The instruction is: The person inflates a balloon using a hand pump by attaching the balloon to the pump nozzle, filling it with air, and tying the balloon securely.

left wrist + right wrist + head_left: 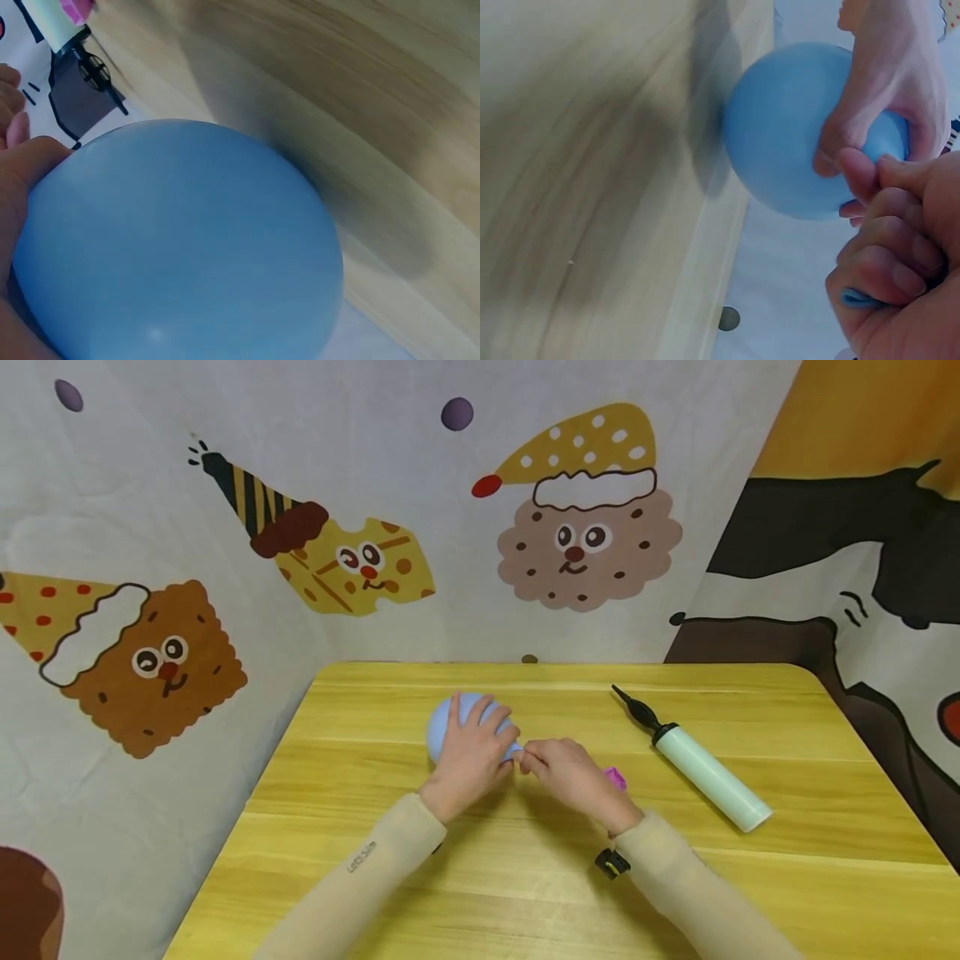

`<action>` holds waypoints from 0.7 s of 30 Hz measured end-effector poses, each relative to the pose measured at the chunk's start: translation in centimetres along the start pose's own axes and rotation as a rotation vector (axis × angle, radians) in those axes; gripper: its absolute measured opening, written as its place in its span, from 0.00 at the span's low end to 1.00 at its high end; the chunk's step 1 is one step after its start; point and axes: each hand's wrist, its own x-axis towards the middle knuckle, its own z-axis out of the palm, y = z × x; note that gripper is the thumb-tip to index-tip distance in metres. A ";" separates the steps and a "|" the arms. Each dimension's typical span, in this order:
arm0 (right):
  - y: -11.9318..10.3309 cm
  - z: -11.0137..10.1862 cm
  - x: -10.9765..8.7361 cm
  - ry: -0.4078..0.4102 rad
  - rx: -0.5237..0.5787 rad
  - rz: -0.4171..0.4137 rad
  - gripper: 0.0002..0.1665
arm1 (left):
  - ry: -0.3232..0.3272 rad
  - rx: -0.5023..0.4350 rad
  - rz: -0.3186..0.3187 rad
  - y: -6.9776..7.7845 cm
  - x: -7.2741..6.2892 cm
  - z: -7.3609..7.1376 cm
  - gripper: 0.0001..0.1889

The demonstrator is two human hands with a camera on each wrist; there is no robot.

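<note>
A round, inflated light-blue balloon (439, 727) is over the far middle of the table. My left hand (472, 760) grips it, fingers spread across its top and thumb on the side toward the neck. To its right, my right hand (562, 770) pinches the balloon's neck between thumb and forefinger. The right wrist view shows the other fingers of that hand (900, 247) curled in, with the balloon's rolled blue end (859, 298) poking out of the fist. The balloon (180, 240) fills much of the left wrist view, smooth and taut.
On the right of the wooden table (525, 893) lies a pale-green hand pump (712, 778) with a black nozzle, pointing away to the left. A small pink piece (616, 777), partly hidden, lies behind my right wrist. A printed cloth (375, 410) hangs behind the table.
</note>
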 end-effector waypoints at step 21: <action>0.9 -1.2 -3.2 0.124 -0.018 -0.078 0.10 | 0.076 -0.019 -0.125 -4.8 -2.6 1.4 0.26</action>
